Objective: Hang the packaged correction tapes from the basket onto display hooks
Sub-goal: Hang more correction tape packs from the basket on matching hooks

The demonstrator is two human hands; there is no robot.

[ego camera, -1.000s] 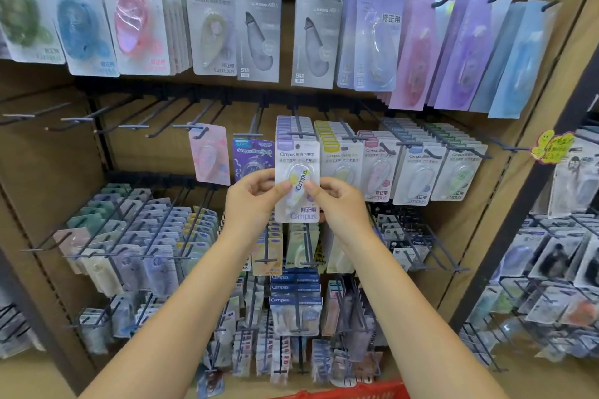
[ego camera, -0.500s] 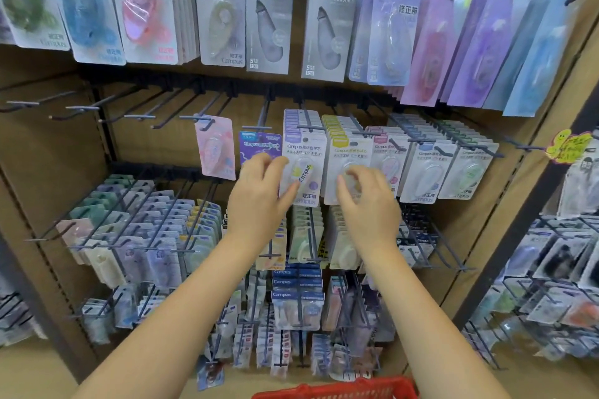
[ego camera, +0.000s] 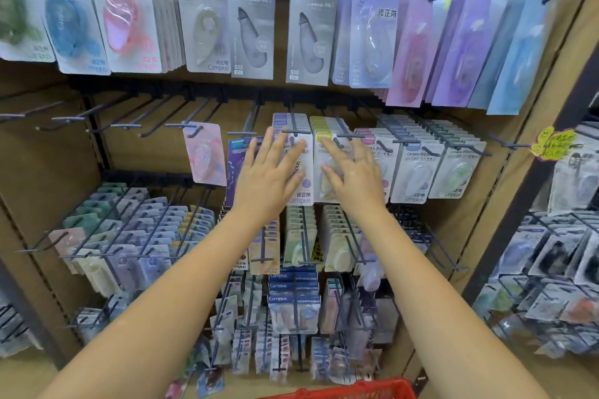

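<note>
The packet [ego camera: 299, 168] now hangs on its hook [ego camera: 293, 131]; both hands, left [ego camera: 269, 175] and right [ego camera: 355, 178], have let go, fingers spread, seemingly pressing the rows flat.

Glossy clear plastic blisters on matt printed card make up the correction tape packs [ego camera: 299, 168], hung from dark metal wire hooks [ego camera: 293, 121] against a matt brown board backing [ego camera: 48, 152], above a red plastic basket [ego camera: 363, 389].

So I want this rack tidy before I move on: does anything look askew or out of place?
Yes. A lone pink package hangs tilted on its hook, left of the full rows. Beside it, the purple package also sits crooked. The left hand and right hand lie flat against the middle rows.
</note>
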